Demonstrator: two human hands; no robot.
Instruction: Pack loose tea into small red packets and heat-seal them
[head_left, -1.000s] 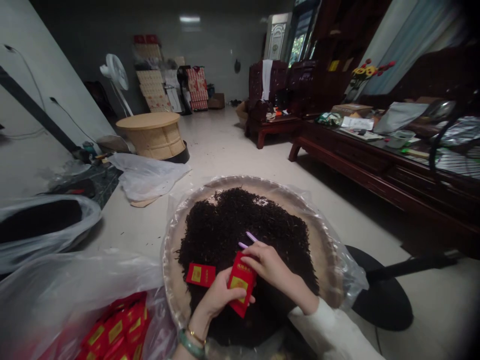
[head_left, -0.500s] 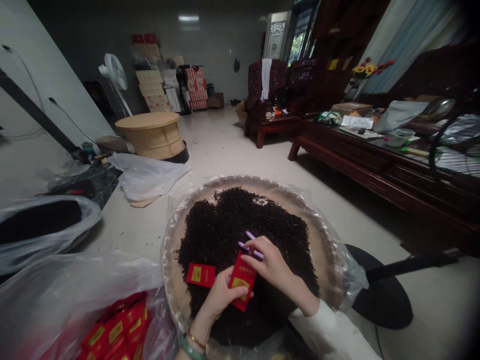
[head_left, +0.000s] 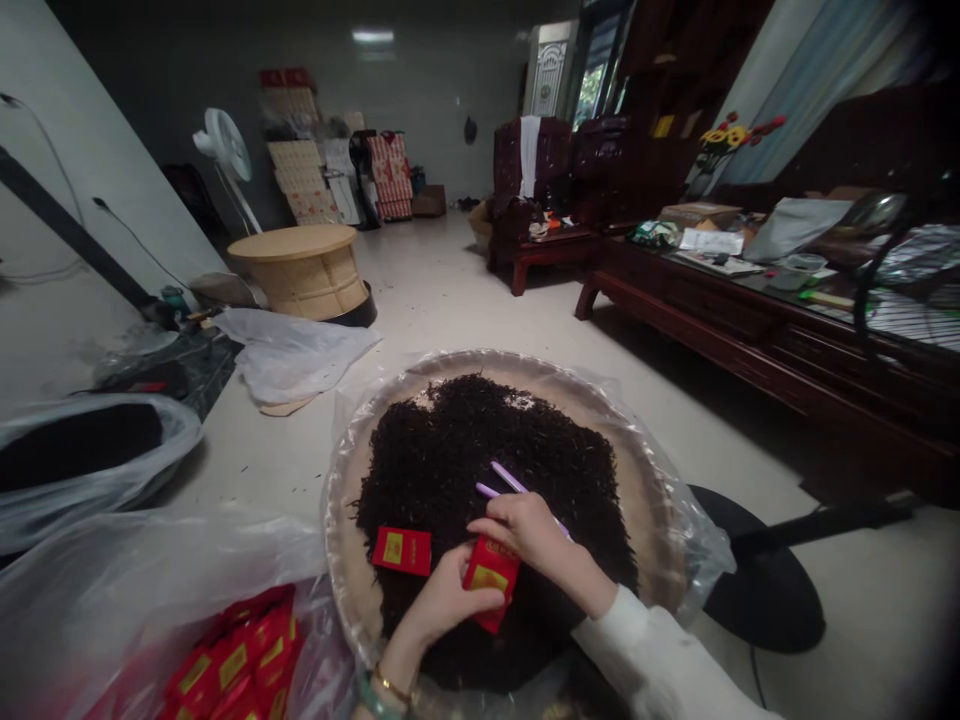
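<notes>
My left hand (head_left: pixel 442 598) grips a small red packet (head_left: pixel 491 590) with a yellow label, thumb on its front. Bent over the packet's top edge, the fingers of my right hand (head_left: pixel 529 535) close on it and hide part of it. Beneath both hands lies a heap of dark, dry leaves, like loose tea (head_left: pixel 480 430), in a wide round tray (head_left: pixel 349 520) lined with clear plastic. A purple two-pronged tool like tongs (head_left: pixel 510 478) rests on the leaves, partly behind my right hand. Left of my hands, a second red packet (head_left: pixel 402 551) lies flat on the heap.
A clear plastic bag (head_left: pixel 247 540) of red packets stands at the lower left, below another bag (head_left: pixel 184 440) with dark contents. To the right are a black round stand base (head_left: pixel 765 600) and a long wooden table (head_left: pixel 720 340). Farther back stands a round wooden drum (head_left: pixel 300 275).
My right hand has moved down and slightly toward me over the packet's top, uncovering more of the purple tool. The held packet sits slightly lower and shows less of its upper part.
</notes>
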